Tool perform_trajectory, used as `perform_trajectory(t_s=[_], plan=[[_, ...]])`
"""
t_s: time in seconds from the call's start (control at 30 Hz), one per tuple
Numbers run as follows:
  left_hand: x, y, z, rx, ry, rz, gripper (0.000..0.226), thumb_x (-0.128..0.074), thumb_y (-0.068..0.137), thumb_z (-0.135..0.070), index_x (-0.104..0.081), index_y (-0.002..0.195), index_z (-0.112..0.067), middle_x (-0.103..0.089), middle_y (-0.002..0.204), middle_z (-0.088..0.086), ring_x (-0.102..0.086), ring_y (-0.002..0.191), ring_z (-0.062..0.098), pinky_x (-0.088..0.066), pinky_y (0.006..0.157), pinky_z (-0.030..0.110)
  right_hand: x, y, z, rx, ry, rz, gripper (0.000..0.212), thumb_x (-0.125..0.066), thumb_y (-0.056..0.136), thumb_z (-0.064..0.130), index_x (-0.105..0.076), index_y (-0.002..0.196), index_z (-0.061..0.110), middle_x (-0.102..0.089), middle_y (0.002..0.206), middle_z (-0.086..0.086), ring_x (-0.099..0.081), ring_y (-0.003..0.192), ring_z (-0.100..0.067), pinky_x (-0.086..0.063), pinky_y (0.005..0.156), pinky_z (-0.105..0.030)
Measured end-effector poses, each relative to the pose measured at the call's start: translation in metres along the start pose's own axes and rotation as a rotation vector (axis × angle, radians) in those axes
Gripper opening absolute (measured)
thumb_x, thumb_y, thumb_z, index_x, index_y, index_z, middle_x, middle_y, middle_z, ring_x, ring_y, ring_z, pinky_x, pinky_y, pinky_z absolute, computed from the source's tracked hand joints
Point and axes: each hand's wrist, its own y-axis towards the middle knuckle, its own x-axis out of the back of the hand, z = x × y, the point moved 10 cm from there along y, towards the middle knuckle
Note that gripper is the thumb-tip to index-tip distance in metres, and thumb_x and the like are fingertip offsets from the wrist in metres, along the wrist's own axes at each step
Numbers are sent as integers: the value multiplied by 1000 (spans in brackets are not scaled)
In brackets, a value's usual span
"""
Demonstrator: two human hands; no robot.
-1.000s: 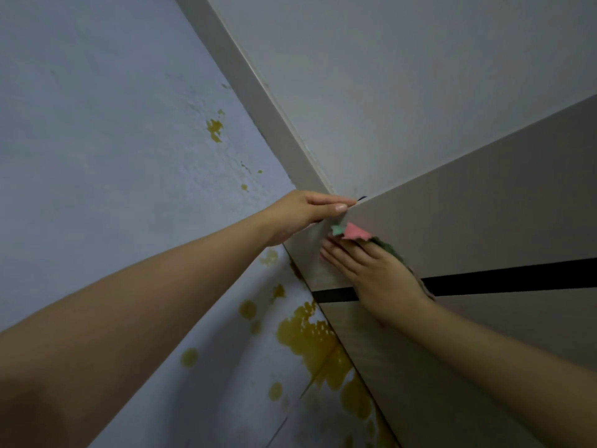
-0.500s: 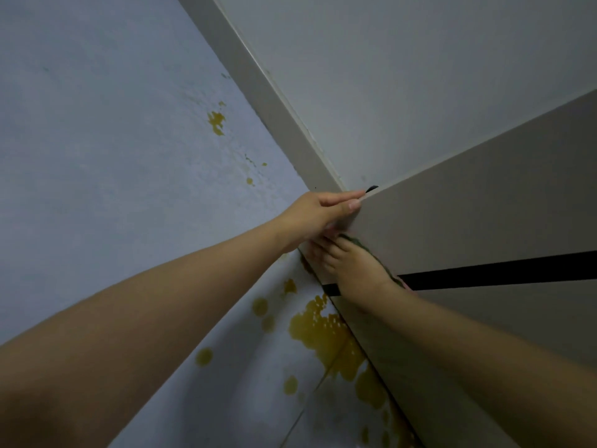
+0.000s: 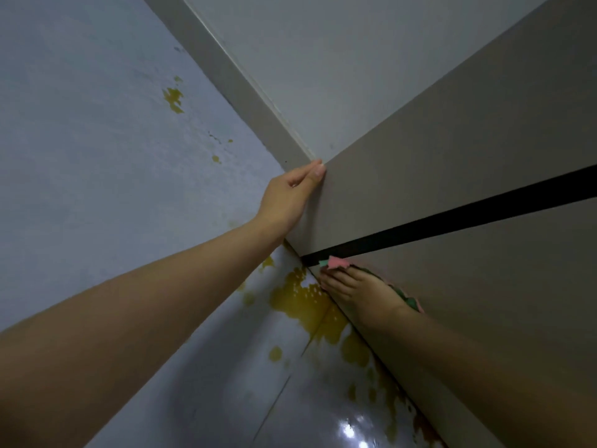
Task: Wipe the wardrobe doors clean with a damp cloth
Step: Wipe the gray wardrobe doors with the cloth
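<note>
Pale bluish painted wall (image 3: 97,156), blotched with yellow-brown stains, fills the space left of the tall grey-brown flat-panelled wardrobe door (image 3: 452,176); a white ceiling meets the door's top edge; a black horizontal band (image 3: 452,218) crosses the door lower down. From the head view, the left hand (image 3: 287,198) sits at the door's upper left corner, thumb on the face and fingers apparently wrapped round the edge, gripping it; the right hand (image 3: 358,291) lies below the band, near the door's left edge, fingers straight and pressing a pink-and-green cloth (image 3: 336,262) flat against the panel. Cloth peeks out past the fingertips, touching the band's lower edge, and again beside the wrist; wiping seems under way on the panel below the band; the next stroke likely calls for steady pressure down or across while the door is braced.
</note>
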Motion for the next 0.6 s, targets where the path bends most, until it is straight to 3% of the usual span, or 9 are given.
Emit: perform_trajectory(t_s=[0.1,0.2,0.33,0.43,0.53,0.6], plan=[[-1,-8,1,22,40,-16,46,-55,94,-37,-52,136,-18,-52,138,-5,-47,124,4,-35,103,18,2,5,-2,-48,-12,-12,63,-23,102,29,14,148,6,16,158,-7,11,146,-23,9,116,-36],[-11,-15,11,41,127,-2,64,-54,93,-44,-29,148,-23,-35,151,-3,-32,138,11,-30,107,23,8,18,-7,-121,-44,-65,63,-22,102,29,15,147,5,16,158,-6,12,146,-24,12,115,-38],[-15,-23,29,104,295,-68,106,-62,71,-70,-4,151,-33,-11,159,2,-18,145,24,-24,115,49,20,27,-9,-198,-39,-211,61,-19,103,26,17,144,-1,13,158,-9,12,145,-28,16,112,-39],[-31,-35,35,148,250,-45,125,-68,61,-71,8,151,-29,-19,157,3,-26,141,25,-27,115,47,-8,10,6,-210,2,-242,63,-22,102,24,15,145,0,13,158,-11,12,145,-28,16,112,-39],[-47,-45,37,176,234,12,141,-69,37,-85,-8,151,-29,-38,148,3,-39,134,25,-34,111,46,-47,-13,29,-160,42,-176,61,-22,102,23,13,147,5,12,159,-7,9,146,-24,10,115,-37],[-57,-52,40,216,258,74,142,-68,34,-86,-11,151,-30,-41,147,1,-41,133,24,-35,110,46,-55,-19,33,-138,79,-169,58,-22,103,21,11,148,5,10,159,-6,8,146,-23,7,116,-36]])
